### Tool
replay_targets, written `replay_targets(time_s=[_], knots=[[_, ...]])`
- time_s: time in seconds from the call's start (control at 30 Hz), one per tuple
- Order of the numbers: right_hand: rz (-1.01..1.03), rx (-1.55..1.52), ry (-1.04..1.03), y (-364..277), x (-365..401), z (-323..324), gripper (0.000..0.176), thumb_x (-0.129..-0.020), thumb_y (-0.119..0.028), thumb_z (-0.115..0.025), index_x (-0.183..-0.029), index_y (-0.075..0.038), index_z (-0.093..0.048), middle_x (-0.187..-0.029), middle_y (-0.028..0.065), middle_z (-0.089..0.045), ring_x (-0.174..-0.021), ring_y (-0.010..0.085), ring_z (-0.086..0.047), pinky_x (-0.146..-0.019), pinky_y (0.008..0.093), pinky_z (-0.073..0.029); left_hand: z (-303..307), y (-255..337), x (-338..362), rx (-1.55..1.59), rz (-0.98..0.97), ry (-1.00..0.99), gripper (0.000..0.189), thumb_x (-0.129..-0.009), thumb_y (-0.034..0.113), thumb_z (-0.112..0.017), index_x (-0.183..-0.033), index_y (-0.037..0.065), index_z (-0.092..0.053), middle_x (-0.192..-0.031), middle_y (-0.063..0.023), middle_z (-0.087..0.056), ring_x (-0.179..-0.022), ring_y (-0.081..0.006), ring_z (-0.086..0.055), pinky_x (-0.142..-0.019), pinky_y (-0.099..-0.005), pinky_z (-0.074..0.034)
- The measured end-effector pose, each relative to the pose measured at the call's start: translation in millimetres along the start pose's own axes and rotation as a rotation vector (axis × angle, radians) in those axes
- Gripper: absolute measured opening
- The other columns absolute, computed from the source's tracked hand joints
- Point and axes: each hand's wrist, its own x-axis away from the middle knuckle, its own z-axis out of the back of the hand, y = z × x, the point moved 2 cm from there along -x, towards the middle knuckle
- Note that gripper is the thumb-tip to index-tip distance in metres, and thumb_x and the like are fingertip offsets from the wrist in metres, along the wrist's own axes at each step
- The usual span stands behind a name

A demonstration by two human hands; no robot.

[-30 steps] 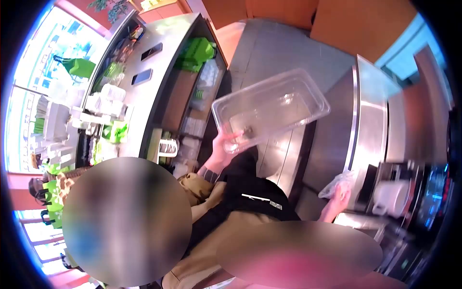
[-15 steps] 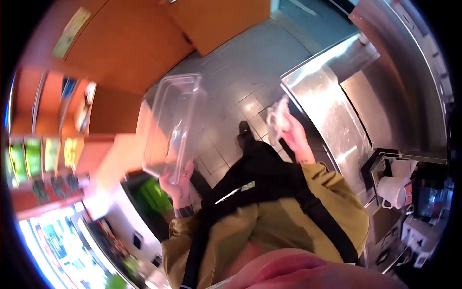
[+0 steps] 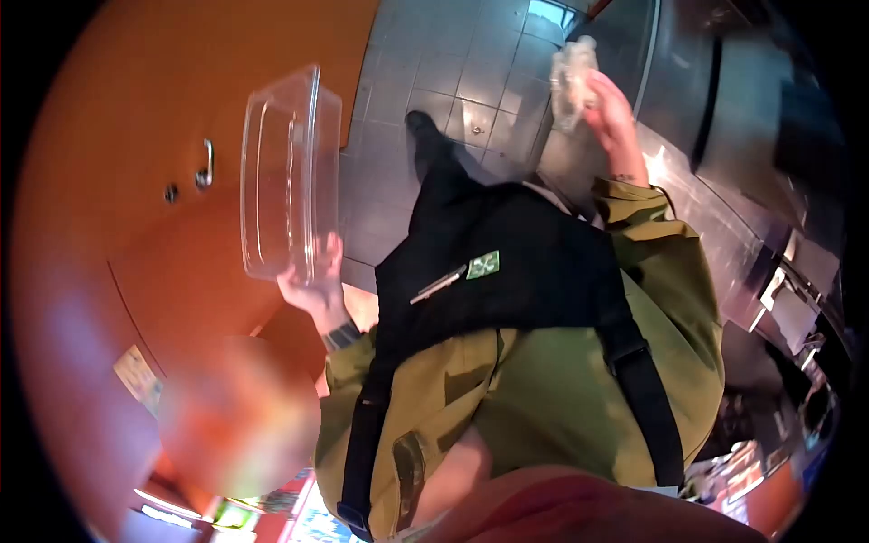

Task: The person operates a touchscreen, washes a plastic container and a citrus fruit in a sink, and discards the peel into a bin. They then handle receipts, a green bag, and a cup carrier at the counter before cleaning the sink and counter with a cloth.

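Observation:
A long clear plastic container (image 3: 281, 172) hangs at the left, gripped at its lower end by my left hand (image 3: 317, 288). Its inside shows nothing but reflections. At the upper right, my right hand (image 3: 611, 109) is closed on a crumpled piece of clear plastic (image 3: 572, 83), held well apart from the container. A black apron (image 3: 534, 262) with a pen and a small green patch covers my front.
An orange-brown door (image 3: 145, 100) with a metal handle (image 3: 207, 165) stands at the left. Grey floor tiles (image 3: 466, 77) lie ahead, where one dark shoe shows. Steel counters (image 3: 715, 217) run along the right side.
The view has turned, bringing the door with its handle in at the left. Both hands still hold their things; the container now shows more from its side, and my right hand is higher in view.

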Motion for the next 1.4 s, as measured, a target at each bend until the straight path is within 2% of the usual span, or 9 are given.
replay_targets(time_s=[0.23,0.27,0.4,0.5,0.57,0.9,1.1,1.27,1.4], knots=[[-0.039,-0.172,0.5,9,-1,-4,0.027,-0.091,-0.015,-0.045,-0.114,-0.002,-0.051,-0.103,0.0094,-0.06,-0.092,0.0203,-0.058,-0.077,0.035,-0.048,-245,38,-174,-0.132,0.247,-0.406,0.026,-0.067,0.029,-0.056,-0.077,0.005,-0.056,-0.098,-0.022,-0.054,-0.099,-0.0521,-0.051,-0.091,-0.0589,-0.039],[-0.032,-0.237,0.528,6,1,-11,0.027,-0.091,-0.015,-0.046,-0.114,-0.002,-0.051,-0.105,0.0105,-0.059,-0.096,0.021,-0.057,-0.079,0.0357,-0.048,-280,42,-190,-0.159,0.279,-0.477,0.057,-0.066,0.029,-0.059,-0.11,-0.005,-0.049,-0.111,-0.0277,-0.044,-0.111,-0.0527,-0.041,-0.097,-0.0586,-0.034],[0.011,-0.28,0.617,7,9,-6,0.029,-0.09,-0.015,-0.048,-0.116,-0.002,-0.051,-0.108,0.0106,-0.058,-0.098,0.0219,-0.057,-0.083,0.0372,-0.046,-367,35,-205,-0.226,0.297,-0.657,0.038,-0.066,0.028,-0.058,-0.086,-0.004,-0.056,-0.113,-0.0279,-0.042,-0.114,-0.0546,-0.037,-0.099,-0.06,-0.032],[-0.051,-0.223,0.715,20,-97,36,0.032,-0.089,-0.018,-0.049,-0.117,-0.002,-0.05,-0.111,0.0108,-0.057,-0.101,0.0223,-0.055,-0.085,0.0383,-0.045,-447,-37,-289,-0.202,0.333,-0.675,0.048,-0.066,0.025,-0.057,-0.108,0.004,-0.047,-0.12,-0.0325,-0.041,-0.114,-0.06,-0.035,-0.096,-0.0638,-0.032],[-0.23,-0.145,0.683,48,27,16,0.032,-0.089,-0.018,-0.05,-0.116,-0.002,-0.051,-0.108,0.01,-0.058,-0.099,0.021,-0.056,-0.083,0.0358,-0.046,-306,55,-147,-0.202,0.287,-0.595,0.056,-0.066,0.027,-0.057,-0.116,0.005,-0.044,-0.129,-0.0368,-0.032,-0.115,-0.0614,-0.031,-0.097,-0.0645,-0.03],[0.488,-0.457,0.274,-222,-98,24,0.017,-0.088,-0.012,-0.053,-0.103,-0.004,-0.053,-0.085,0.0002,-0.056,-0.071,0.0081,-0.053,-0.063,0.0252,-0.044,-426,7,-102,-0.267,0.288,-0.49,0.069,-0.07,0.029,-0.059,-0.126,0.0,-0.031,-0.138,-0.03,-0.023,-0.127,-0.0474,-0.026,-0.102,-0.0647,-0.023],[0.682,-0.575,0.731,-304,-133,169,0.018,-0.089,-0.012,-0.051,-0.104,-0.005,-0.055,-0.092,0.0031,-0.059,-0.081,0.0129,-0.057,-0.068,0.0275,-0.048,-611,-137,-85,-0.434,0.173,-0.732,0.059,-0.073,0.026,-0.054,-0.129,0.018,-0.036,-0.114,-0.0281,-0.046,-0.106,-0.0501,-0.046,-0.088,-0.0624,-0.041],[0.501,-0.619,0.96,-339,-123,256,0.024,-0.085,-0.01,-0.052,-0.108,-0.004,-0.056,-0.096,0.0075,-0.061,-0.085,0.0189,-0.06,-0.071,0.0326,-0.051,-882,-334,1,-0.682,0.612,-1.004,0.049,-0.069,0.027,-0.051,-0.113,0.014,-0.034,-0.1,-0.0219,-0.053,-0.094,-0.0499,-0.053,-0.082,-0.0555,-0.045],[0.417,-0.605,1.321,-355,-82,296,0.025,-0.086,-0.015,-0.053,-0.11,-0.009,-0.055,-0.097,0.0037,-0.06,-0.09,0.0153,-0.058,-0.072,0.0294,-0.05,-1043,-477,77,-0.607,1.1,-1.243,0.037,-0.065,0.033,-0.054,-0.086,0.003,-0.054,-0.104,-0.0268,-0.052,-0.107,-0.0497,-0.044,-0.097,-0.0575,-0.034]])
